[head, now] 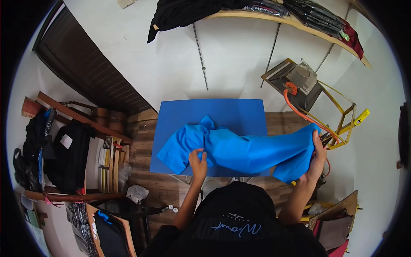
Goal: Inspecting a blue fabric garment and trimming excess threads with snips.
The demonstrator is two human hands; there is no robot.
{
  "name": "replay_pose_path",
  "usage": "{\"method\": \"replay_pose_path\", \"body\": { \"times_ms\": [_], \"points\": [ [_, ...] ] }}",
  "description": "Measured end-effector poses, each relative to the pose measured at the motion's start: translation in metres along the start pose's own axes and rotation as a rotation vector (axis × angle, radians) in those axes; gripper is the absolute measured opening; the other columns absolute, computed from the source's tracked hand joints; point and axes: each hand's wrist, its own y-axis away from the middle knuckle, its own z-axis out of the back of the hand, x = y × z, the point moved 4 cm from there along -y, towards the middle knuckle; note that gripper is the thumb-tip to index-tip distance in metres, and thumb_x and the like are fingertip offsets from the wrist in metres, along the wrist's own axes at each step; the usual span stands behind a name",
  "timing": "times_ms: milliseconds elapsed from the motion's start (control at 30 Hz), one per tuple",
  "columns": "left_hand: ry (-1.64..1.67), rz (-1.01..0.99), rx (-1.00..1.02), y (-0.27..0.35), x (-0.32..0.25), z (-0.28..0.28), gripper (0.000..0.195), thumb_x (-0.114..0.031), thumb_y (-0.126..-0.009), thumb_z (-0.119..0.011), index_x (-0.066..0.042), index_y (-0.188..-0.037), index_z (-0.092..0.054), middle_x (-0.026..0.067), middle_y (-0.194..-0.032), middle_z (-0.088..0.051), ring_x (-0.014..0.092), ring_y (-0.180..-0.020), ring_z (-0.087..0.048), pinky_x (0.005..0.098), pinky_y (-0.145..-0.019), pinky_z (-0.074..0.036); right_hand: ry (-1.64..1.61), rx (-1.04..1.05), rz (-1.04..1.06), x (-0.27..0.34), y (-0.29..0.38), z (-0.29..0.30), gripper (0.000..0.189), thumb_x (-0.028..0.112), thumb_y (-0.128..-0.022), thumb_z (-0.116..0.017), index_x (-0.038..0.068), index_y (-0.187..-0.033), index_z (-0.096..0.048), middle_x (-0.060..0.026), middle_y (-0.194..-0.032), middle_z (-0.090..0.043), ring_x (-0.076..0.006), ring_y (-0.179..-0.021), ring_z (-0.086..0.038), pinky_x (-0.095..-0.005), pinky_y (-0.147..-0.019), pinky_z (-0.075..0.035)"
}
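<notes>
A bright blue cloth garment [231,149] is stretched across a darker blue table [224,112]. Its left part lies bunched and wrinkled on the tabletop, and its right part is lifted beyond the table's right edge. My right hand [316,157] grips that raised end, thumb up along its edge, with a fold hanging below. At the crumpled left part, my left hand [198,163] has thumb and fingers apart; whether it touches the fabric is hard to see.
To the right stands a yellow metal frame [343,125] with an orange hose [298,110] and a yellow-handled cutter [362,117]. Dark clothes fill a rack [69,157] at left. A wooden shelf [257,14] with packed garments runs along the wall above. Wood-look flooring [141,138] surrounds the table.
</notes>
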Motion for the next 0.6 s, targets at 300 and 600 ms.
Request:
{"method": "replay_pose_path", "body": {
  "times_ms": [300,600],
  "points": [
    [1.239,1.114,0.38,0.022,-0.001,-0.036,0.056,-0.045,-0.088,-0.06,-0.003,-0.123,-0.049,0.0118,-0.113,-0.056,0.024,-0.104,-0.055,0.0332,-0.089,-0.045,-0.036,0.064,-0.082,-0.006,0.018,0.031,0.018,0.024,-0.091,-0.06,0.008,-0.098,-0.058,-0.0064,-0.085,-0.064,-0.0187,-0.077,-0.064,-0.0346,-0.071,-0.054],
    [1.298,0.614,0.137,-0.124,-0.13,0.098,0.024,-0.027,-0.084,-0.063,-0.007,-0.097,-0.061,0.0043,-0.09,-0.061,0.017,-0.082,-0.057,0.0325,-0.081,-0.046,0.776,-0.161,0.239,-0.002,-0.01,0.046,0.034,0.029,-0.087,-0.066,0.0,-0.104,-0.061,-0.005,-0.088,-0.063,-0.0122,-0.082,-0.058,-0.0272,-0.076,-0.047]
  ]
}}
